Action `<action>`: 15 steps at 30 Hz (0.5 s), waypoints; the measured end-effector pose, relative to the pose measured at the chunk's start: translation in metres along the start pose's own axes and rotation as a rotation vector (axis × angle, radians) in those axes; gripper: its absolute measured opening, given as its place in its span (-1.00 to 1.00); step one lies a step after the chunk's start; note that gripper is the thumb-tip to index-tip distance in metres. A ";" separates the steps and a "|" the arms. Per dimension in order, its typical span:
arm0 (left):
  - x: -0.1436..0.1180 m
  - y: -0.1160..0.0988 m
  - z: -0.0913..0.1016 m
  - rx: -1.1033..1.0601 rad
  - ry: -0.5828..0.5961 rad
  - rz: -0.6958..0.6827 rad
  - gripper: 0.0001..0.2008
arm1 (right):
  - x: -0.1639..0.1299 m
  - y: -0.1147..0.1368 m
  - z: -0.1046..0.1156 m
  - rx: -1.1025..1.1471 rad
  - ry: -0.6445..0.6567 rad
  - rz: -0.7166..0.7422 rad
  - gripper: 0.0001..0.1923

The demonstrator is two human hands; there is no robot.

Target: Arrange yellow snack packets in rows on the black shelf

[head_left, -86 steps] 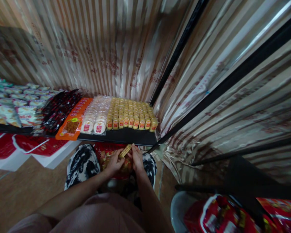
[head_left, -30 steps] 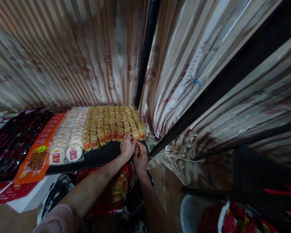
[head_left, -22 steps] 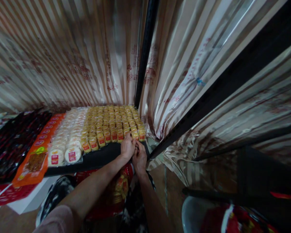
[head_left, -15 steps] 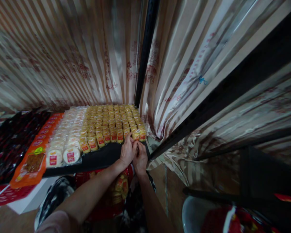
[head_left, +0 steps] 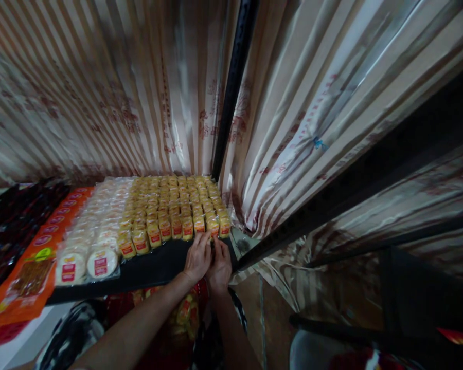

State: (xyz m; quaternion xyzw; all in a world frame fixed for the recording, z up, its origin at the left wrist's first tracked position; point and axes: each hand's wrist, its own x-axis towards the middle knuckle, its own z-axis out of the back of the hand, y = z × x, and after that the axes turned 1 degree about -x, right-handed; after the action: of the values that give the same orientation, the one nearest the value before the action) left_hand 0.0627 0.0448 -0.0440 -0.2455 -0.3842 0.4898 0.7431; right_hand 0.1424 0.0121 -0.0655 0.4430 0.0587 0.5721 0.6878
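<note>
Both hands, the left hand (head_left: pixel 198 258) and the right hand (head_left: pixel 220 265), pinched a yellow snack pack (head_left: pixel 212 232) together at the shelf (head_left: pixel 154 264) edge, apparently to seat it squarely in the front row.

Head camera looks down, close over shelf (head_left: pixel 154 267).

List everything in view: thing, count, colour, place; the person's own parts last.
yellow snack packs: many, yellow with red labels, rows on the shelf's right end
round white cakes: many, white with red labels, left of the yellow packs
orange packets: a row, orange, further left
dark packets: many, dark red, far left
shelf: one, black
curtain: striped beige, behind
post: one, black, corner
left hand: at the front yellow row, grip unclear
right hand: beside it, grip unclear
</note>
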 end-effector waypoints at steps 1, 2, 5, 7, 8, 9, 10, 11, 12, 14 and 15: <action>0.000 0.001 0.000 -0.001 0.006 0.000 -0.61 | 0.000 -0.001 0.000 -0.006 0.007 0.005 -0.58; -0.001 0.001 0.000 0.000 0.016 0.001 -0.61 | 0.000 -0.002 -0.001 -0.012 0.010 0.009 -0.57; 0.000 0.000 0.002 0.012 0.054 0.014 -0.59 | 0.001 -0.004 -0.003 -0.030 0.014 0.026 -0.57; 0.001 -0.001 0.003 0.021 0.074 0.028 -0.58 | 0.001 -0.005 -0.003 -0.043 0.015 0.041 -0.57; 0.001 0.000 0.003 0.026 0.080 0.032 -0.57 | 0.002 -0.005 -0.004 -0.048 0.018 0.050 -0.57; 0.001 0.000 0.002 0.033 0.084 0.034 -0.57 | 0.002 -0.005 -0.004 -0.051 0.019 0.057 -0.57; 0.000 0.000 0.002 0.040 0.085 0.032 -0.57 | 0.002 -0.005 -0.003 -0.052 0.021 0.061 -0.57; 0.000 0.001 0.001 0.048 0.083 0.023 -0.57 | 0.002 -0.004 -0.003 -0.050 0.024 0.066 -0.58; 0.000 0.001 0.001 0.057 0.076 0.013 -0.57 | 0.002 -0.004 -0.002 -0.045 0.027 0.070 -0.58; -0.001 0.000 -0.001 0.076 0.058 0.000 -0.57 | 0.001 -0.003 0.000 -0.023 0.030 0.073 -0.59; -0.001 -0.002 -0.001 0.086 0.056 -0.002 -0.58 | 0.001 -0.003 0.001 -0.006 0.026 0.074 -0.60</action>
State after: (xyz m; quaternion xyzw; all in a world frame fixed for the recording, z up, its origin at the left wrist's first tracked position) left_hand 0.0637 0.0431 -0.0435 -0.2267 -0.3422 0.4980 0.7639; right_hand 0.1456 0.0124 -0.0658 0.4354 0.0495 0.6028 0.6668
